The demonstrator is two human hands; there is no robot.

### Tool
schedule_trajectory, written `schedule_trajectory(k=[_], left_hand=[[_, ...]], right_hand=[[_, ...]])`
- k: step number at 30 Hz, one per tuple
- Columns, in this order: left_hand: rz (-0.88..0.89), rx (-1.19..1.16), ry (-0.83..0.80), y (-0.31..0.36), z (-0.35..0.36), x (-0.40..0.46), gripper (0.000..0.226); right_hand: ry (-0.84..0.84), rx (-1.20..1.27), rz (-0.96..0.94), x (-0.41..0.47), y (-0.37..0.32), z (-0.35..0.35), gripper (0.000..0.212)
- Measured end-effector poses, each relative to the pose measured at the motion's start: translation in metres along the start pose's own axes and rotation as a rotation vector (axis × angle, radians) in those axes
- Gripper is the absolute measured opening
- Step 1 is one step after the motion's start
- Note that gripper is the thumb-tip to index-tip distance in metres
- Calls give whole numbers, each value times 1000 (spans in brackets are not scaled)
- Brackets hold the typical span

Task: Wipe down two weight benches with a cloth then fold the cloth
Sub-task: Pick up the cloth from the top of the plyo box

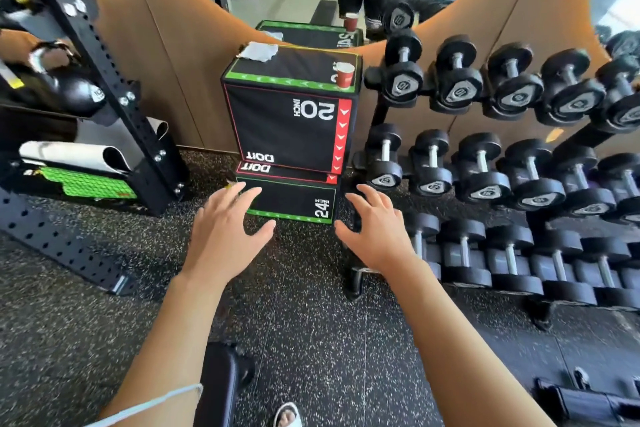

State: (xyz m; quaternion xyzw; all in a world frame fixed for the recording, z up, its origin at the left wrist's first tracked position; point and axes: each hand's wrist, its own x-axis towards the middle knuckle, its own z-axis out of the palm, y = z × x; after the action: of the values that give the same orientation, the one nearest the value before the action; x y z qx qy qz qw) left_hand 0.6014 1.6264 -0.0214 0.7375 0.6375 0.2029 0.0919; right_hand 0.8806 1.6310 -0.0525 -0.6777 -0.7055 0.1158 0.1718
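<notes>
Head view, left to right. Black perforated rack upright (86,55), kettlebell (74,88) behind it, rolled mat (79,156) at its foot. Left hand (225,236): fingers spread and straight, holding nothing, raised above the speckled floor (311,340). Stacked black plyo boxes (291,128) against the wall; white cloth (259,51) lies crumpled on the top box's far left corner, red paper cup (344,75) on its right corner. Right hand (375,236): fingers spread, holding nothing. Dumbbell rack (502,156), three tiers. Black padded bench end (221,385) near the bottom edge, between the forearms.
</notes>
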Motion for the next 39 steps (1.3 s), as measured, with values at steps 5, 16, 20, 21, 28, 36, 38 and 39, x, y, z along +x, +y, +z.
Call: schedule_trajectory(k=[5,16,20,21,28,36,38,39], left_hand=[[-16,8,-33,-24,5,52,65],[-32,-32,0,-30,38,176,63],[-61,-24,13,-15,52,231,62],[-68,-19,18,-12,55,245,62],[-148,15,63,1,67,317,61],[-192,43,71,-28,61,379,59],[-190,28,79,-40,60,397,59],[-187,17,87,-48,60,407,59]], right_hand=[[-19,-27,-7,55,-9,12,71],[-27,15,-77,199,16,23,67],[-61,39,-109,256,39,21,67],[-68,42,-120,271,44,20,68],[-104,49,-226,365,61,16,67],[-128,107,-276,441,40,34,68],[-137,97,-278,460,31,43,68],[-142,90,-280,469,26,49,68]])
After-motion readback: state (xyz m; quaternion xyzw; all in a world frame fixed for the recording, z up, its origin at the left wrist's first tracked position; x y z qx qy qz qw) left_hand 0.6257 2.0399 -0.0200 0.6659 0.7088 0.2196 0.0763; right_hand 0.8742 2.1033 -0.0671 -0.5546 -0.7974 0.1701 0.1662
